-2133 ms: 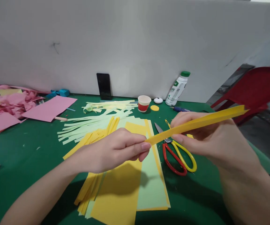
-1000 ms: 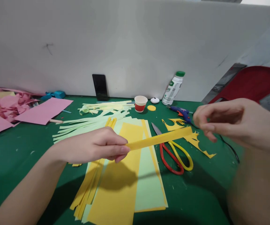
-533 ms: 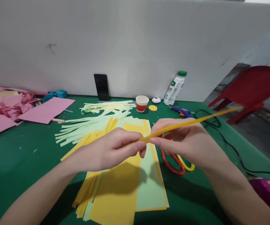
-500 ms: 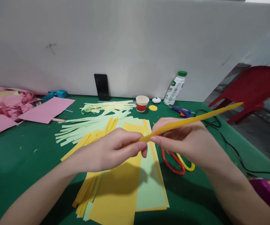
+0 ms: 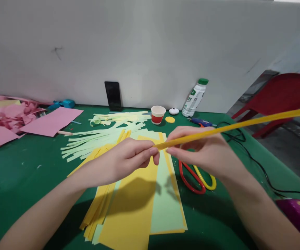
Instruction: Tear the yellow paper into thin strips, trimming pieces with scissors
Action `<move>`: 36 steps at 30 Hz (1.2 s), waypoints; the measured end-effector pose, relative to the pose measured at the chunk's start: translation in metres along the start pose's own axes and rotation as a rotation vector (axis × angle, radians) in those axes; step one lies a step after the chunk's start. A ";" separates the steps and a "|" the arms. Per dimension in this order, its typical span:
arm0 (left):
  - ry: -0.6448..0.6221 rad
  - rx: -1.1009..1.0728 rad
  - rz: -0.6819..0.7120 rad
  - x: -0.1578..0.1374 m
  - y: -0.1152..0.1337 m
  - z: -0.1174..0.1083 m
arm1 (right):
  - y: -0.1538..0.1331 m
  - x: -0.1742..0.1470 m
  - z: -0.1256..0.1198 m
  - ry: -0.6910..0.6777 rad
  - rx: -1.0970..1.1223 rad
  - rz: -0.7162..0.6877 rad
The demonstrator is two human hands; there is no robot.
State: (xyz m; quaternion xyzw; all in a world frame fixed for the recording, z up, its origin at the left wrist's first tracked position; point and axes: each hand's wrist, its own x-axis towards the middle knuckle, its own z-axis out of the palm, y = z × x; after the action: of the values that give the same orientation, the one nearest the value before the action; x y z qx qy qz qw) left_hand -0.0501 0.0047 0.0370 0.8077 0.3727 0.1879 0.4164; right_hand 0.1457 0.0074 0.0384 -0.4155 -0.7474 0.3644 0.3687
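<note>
A long, narrow yellow paper strip [image 5: 233,125] slants up to the right, above the stacked sheets. Its lower end is pinched in my left hand [image 5: 129,156] between thumb and fingers. Just beside that end, my right hand [image 5: 202,147] has thumb and fingertips closed on the strip, which passes in front of its knuckles. Below lie yellow paper [image 5: 131,215] and pale green paper [image 5: 168,208], with folded yellow strips [image 5: 95,208] at their left. Scissors [image 5: 191,177] with red and yellow handles rest under my right hand, their blades mostly hidden.
Fringed green paper [image 5: 84,146] spreads behind my left hand. A paper cup [image 5: 157,115], a yellow disc [image 5: 169,119], a white case [image 5: 173,111], a bottle [image 5: 194,98] and a glue gun [image 5: 202,122] stand or lie along the wall. Pink paper [image 5: 53,121] is at left; a black cable [image 5: 259,166] at right.
The yellow strip now reaches farther right, out to the frame's edge, and looks longer. Both hands have risen slightly, keeping hold of its lower end.
</note>
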 end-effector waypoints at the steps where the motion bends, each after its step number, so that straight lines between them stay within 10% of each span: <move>1: -0.004 0.007 0.008 0.000 0.000 0.000 | -0.001 0.000 0.005 -0.036 -0.022 -0.011; 19: -0.061 0.078 -0.003 -0.007 0.003 -0.006 | -0.001 -0.001 -0.013 0.096 -0.036 0.140; 36: 0.000 0.092 -0.118 -0.024 -0.002 -0.036 | 0.013 -0.011 -0.073 0.334 -0.051 -0.022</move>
State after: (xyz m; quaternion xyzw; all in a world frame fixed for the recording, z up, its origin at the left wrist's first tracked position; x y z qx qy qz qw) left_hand -0.0885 0.0068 0.0559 0.8028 0.4278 0.1455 0.3891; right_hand 0.2163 0.0204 0.0582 -0.4714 -0.6892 0.2669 0.4812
